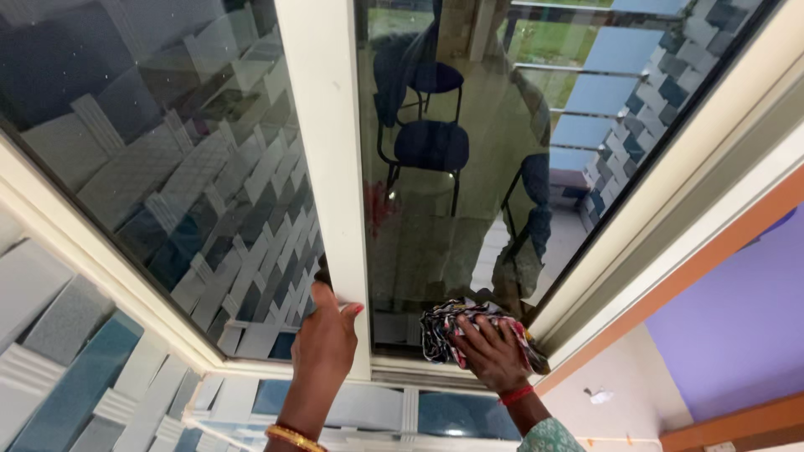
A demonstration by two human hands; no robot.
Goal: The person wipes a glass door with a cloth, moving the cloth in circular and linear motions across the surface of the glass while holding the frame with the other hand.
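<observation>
Right hand (494, 351) presses crumpled multicolour cloth rag (456, 322) flat vs. dark glass pane (452, 192), bottom corner. Left hand (325, 335) grips white window frame upright (331, 151), prob. for bracing.

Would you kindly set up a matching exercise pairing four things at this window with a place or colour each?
Things:
1. left hand
2. right hand
3. patterned cloth
4. wall at right

Descriptions:
A. purple
B. bunched against the glass, under a hand
C. gripping the white frame upright
D. pressing the cloth, red bangle at the wrist

Pairs: 1-C, 2-D, 3-B, 4-A
</observation>
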